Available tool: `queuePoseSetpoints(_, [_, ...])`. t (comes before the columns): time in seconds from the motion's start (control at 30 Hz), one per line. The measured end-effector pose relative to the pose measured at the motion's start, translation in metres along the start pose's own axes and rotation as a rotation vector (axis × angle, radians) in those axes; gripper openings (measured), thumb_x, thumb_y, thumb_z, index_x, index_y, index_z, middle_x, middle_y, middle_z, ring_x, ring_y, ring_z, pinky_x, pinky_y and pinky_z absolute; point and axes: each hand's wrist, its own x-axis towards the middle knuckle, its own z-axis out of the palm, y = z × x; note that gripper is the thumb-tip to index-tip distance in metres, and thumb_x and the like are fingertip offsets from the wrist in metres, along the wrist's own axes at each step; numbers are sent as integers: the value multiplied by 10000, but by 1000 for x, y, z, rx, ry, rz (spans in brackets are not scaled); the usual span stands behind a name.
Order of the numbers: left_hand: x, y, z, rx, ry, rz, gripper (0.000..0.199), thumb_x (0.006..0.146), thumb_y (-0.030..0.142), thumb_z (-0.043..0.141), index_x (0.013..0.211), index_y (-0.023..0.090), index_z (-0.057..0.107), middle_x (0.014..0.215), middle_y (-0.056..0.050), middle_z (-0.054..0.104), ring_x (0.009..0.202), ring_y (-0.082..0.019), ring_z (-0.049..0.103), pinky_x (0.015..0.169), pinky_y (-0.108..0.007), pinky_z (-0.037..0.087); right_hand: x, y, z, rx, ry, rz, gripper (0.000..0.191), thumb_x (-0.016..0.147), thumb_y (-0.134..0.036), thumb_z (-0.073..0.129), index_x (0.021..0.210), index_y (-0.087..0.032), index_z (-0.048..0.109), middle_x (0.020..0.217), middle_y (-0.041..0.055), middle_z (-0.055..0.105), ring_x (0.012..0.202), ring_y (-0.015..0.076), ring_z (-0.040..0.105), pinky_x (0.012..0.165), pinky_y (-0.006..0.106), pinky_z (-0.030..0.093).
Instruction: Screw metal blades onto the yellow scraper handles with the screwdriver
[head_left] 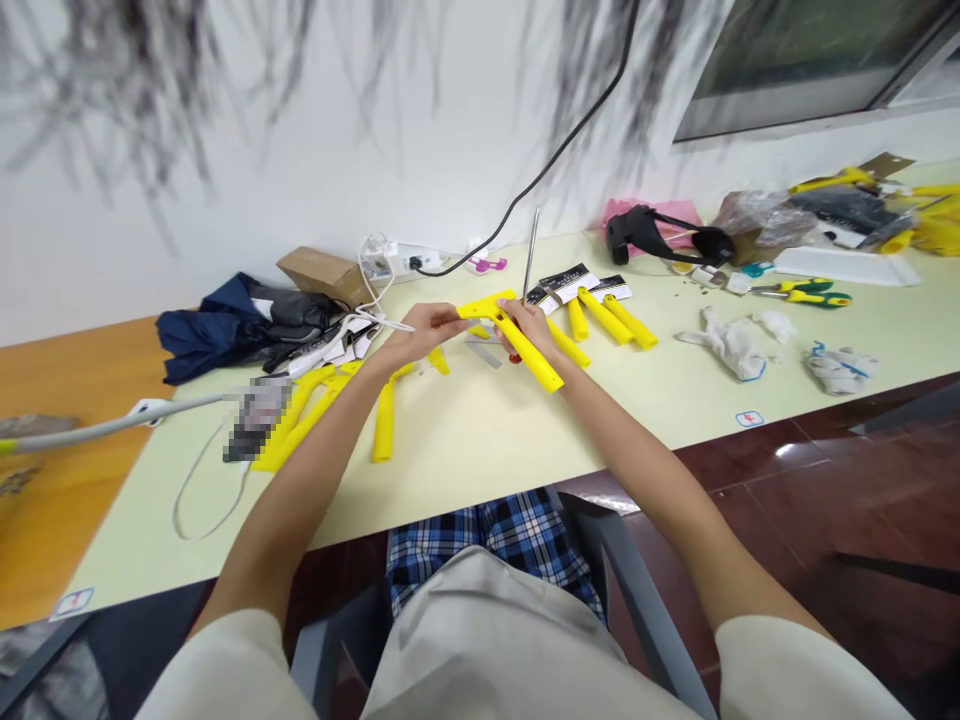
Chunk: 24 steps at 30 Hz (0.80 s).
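Illumination was bright and even across the white wall [450,130] and tabletop [480,465]; the source lay outside the view. Floor tiles [739,510] showed small patches of glare. Dark strands [161,75] along the upper edge were blurred. Wide-angle distortion stretched the sleeves [795,665]. Pixelation obscured a dark object [255,420].

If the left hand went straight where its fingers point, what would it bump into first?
Probably the yellow piece: the left hand is touching its end. Past that, the right hand seems next, though depth is hard to judge.
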Motion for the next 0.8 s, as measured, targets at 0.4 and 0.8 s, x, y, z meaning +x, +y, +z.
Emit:
queuePoseSetpoints(0.4, [-80, -24, 15, -669, 338, -187, 610, 751, 655, 1002, 1033, 171, 760, 816, -38, 763, 513, -104, 568, 441, -236, 446, -17, 6, 23, -154, -135, 12, 421, 946, -551, 823, 804, -176, 696, 646, 39, 716, 420, 115, 527, 348, 239, 429])
queuePoseSetpoints(0.8, [-87, -24, 31, -634, 220, -161, 551, 846, 645, 934, 1200, 224, 914, 986, -58, 790, 646, -100, 520, 600, -260, 458, -25, 9, 38, -208, -207, -66, 502, 916, -639, 793, 750, -172, 718, 645, 49, 705, 558, 150, 561, 503, 270, 426])
